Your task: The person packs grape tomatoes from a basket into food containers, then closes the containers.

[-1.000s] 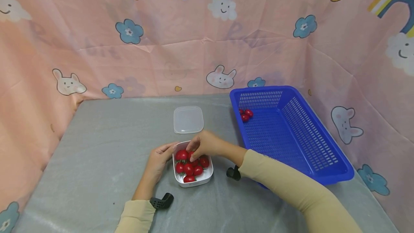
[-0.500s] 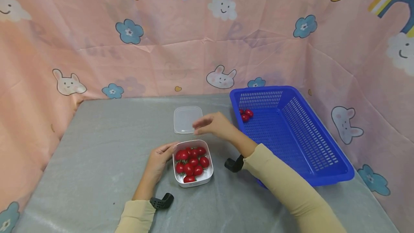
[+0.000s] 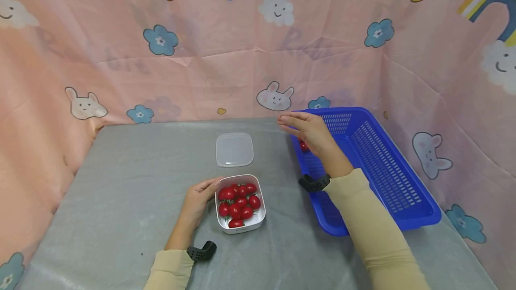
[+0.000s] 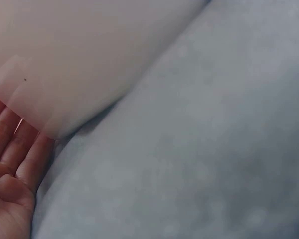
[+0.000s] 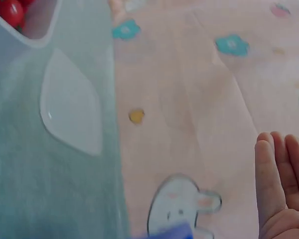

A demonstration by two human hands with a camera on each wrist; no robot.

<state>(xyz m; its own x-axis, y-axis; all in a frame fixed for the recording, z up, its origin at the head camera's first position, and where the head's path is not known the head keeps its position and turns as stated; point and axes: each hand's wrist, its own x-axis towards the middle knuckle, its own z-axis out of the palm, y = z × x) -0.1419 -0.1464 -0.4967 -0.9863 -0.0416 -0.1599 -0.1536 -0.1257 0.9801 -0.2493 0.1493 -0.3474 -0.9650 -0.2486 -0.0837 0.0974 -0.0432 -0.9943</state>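
A white square food container (image 3: 261, 216) with several red cherry tomatoes (image 3: 235, 211) in it stands on the table. My left hand (image 3: 196, 202) holds the container at its far left corner. In the left wrist view, the fingers (image 4: 32, 159) lie against the container's pale wall (image 4: 89, 55). My right hand (image 3: 312, 133) hovers at the far left corner of the blue basket (image 3: 403, 178), its fingers extended and no object visible in them. Below this hand, a cherry tomato (image 3: 304, 146) shows in the basket; others there are hidden.
A clear lid (image 3: 234, 149) lies flat behind the container, also seen as a pale sheet (image 5: 72, 107) in the right wrist view. The basket has raised slotted walls. A pink patterned cloth (image 3: 193, 70) hangs behind the grey-covered table (image 3: 121, 200).
My right hand has left the tomatoes in the container and moved right and away, past the lid, to the basket's far left corner. The left hand stays put.
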